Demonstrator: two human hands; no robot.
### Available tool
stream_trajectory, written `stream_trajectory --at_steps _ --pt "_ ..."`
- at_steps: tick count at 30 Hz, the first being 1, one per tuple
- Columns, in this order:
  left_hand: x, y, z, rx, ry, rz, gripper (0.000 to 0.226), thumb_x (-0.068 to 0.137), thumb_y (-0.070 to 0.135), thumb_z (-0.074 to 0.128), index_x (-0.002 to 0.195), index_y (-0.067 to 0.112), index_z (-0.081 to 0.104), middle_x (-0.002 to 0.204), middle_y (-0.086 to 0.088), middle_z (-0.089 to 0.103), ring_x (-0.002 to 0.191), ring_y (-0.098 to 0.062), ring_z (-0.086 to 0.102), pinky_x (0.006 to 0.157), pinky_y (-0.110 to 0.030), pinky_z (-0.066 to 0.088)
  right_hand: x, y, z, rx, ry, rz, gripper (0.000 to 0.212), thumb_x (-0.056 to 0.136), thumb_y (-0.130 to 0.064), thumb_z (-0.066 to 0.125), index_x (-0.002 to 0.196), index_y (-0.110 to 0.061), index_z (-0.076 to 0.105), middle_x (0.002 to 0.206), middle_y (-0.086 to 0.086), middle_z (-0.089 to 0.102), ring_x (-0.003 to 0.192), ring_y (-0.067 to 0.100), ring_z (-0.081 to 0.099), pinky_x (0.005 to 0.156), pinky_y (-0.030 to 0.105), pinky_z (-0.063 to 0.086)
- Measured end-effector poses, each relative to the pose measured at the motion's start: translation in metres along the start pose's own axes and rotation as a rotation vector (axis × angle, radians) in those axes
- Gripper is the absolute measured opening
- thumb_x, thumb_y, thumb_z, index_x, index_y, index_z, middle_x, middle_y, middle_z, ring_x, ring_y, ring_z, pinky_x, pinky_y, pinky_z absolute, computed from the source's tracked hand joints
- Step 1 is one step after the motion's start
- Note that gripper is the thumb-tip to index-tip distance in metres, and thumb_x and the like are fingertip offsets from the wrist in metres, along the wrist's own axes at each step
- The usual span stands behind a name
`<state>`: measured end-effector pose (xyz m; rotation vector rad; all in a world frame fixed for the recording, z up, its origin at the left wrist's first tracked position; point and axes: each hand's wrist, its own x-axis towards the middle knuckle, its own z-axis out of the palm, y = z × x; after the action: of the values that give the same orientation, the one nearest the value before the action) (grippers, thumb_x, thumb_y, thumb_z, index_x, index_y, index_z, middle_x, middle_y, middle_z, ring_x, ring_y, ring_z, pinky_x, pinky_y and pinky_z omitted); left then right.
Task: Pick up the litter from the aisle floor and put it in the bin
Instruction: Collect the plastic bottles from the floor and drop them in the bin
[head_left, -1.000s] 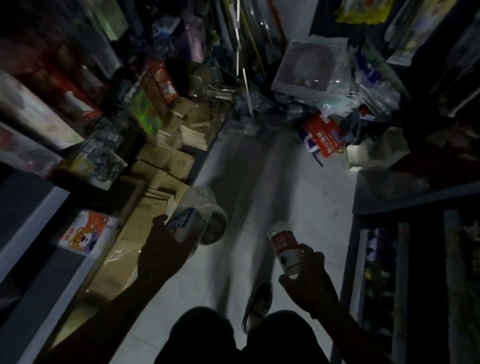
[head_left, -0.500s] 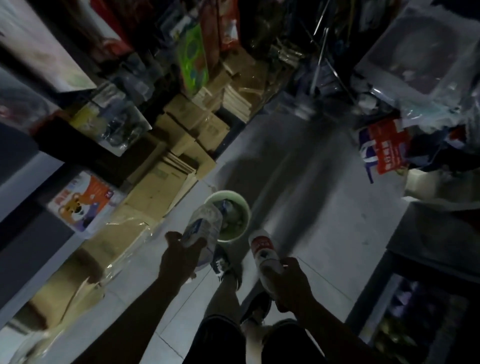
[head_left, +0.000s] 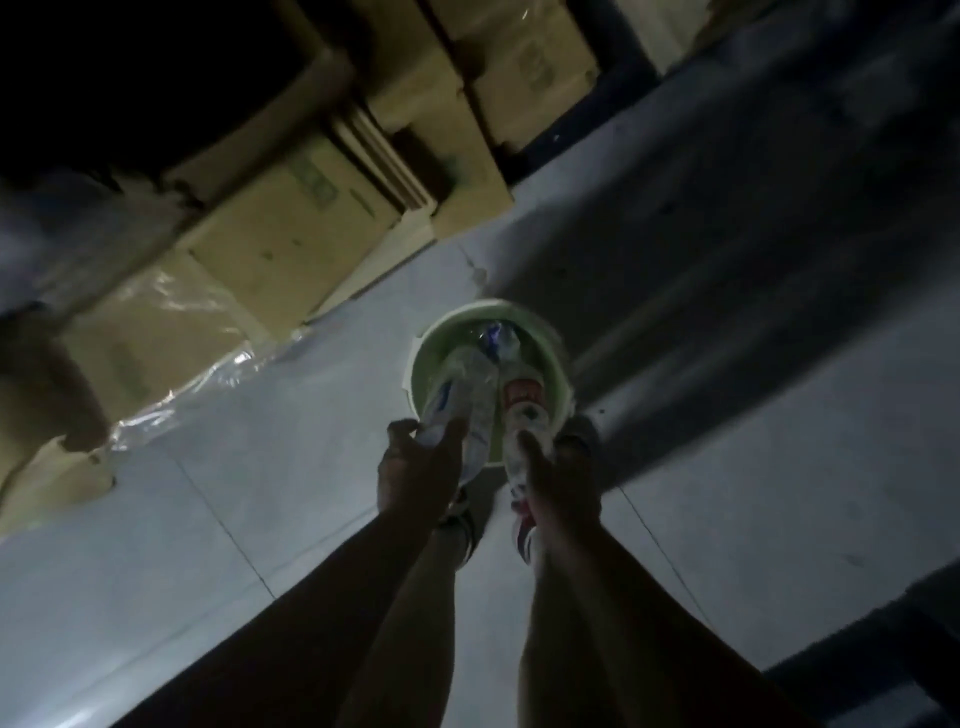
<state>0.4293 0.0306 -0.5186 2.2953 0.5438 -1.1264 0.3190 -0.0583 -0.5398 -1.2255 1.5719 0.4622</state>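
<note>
Floor bin (head_left: 558, 375) holds crumpled bottle (head_left: 496, 340), hands' bottles overhead

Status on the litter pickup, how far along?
Done: some crumpled plastic already lies inside the round pale green bin. In hand: left hand grips a clear blue-labelled plastic bottle, right hand a red-labelled plastic bottle, both angled into the bin's mouth. Left: letting go.
</note>
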Motion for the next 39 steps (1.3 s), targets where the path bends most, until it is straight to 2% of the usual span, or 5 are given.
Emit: stream_trajectory --at_steps 7,12,17,24,39 --pt "0.051 -0.006 0.049 0.095 0.092 0.215 0.048 0.101 0.047 0.052 0.142 0.021 0.051 0.125 -0.002 0.063 0.093 -0.017 0.061 0.066 -0.021 0.046 0.080 0.003 0.020 -0.114 -0.070 -0.208 0.075 0.091 -0.066 0.052 0.149 -0.020 0.040 0.129 0.002 0.062 0.102 0.015 0.067 0.084 0.037 0.059" --pt "0.035 -0.024 0.044 0.239 0.126 0.274 0.031 0.100 0.031 0.058 0.129 0.023 0.061 0.116 0.005 0.059 0.091 -0.010 0.056 0.057 -0.007 0.039 0.056 0.012 -0.005 -0.345 -0.052 -0.320 0.047 0.100 -0.043 0.054 0.137 -0.013 0.054 0.109 -0.004 0.059 0.084 -0.004 0.049 0.063 0.004 0.034" --pt "-0.011 -0.031 0.013 0.354 0.154 0.438 0.019 0.095 0.028 0.065 0.114 0.024 0.066 0.108 -0.002 0.067 0.082 -0.017 0.066 0.060 -0.026 0.050 0.012 0.015 -0.046 -0.409 -0.125 -0.340 0.063 0.086 -0.067 0.041 0.134 -0.027 0.052 0.121 -0.001 0.066 0.102 0.007 0.065 0.083 0.035 0.060" --pt "-0.108 0.003 -0.073 0.547 0.219 0.612 0.024 0.092 0.037 0.066 0.112 0.024 0.066 0.105 0.001 0.067 0.090 -0.020 0.067 0.061 -0.031 0.056 -0.102 -0.035 -0.120 -0.673 -0.202 -0.496 0.063 0.093 -0.058 0.049 0.148 -0.027 0.044 0.145 -0.002 0.052 0.130 0.013 0.051 0.105 0.034 0.047" --pt "-0.324 -0.016 -0.237 0.381 0.416 0.344 0.043 0.093 0.048 0.056 0.129 0.023 0.059 0.124 0.000 0.063 0.112 -0.019 0.059 0.082 -0.033 0.049 -0.312 -0.116 -0.175 -0.993 -0.272 -0.919 0.061 0.092 -0.064 0.049 0.141 -0.026 0.050 0.137 0.004 0.058 0.124 0.026 0.052 0.099 0.039 0.048"
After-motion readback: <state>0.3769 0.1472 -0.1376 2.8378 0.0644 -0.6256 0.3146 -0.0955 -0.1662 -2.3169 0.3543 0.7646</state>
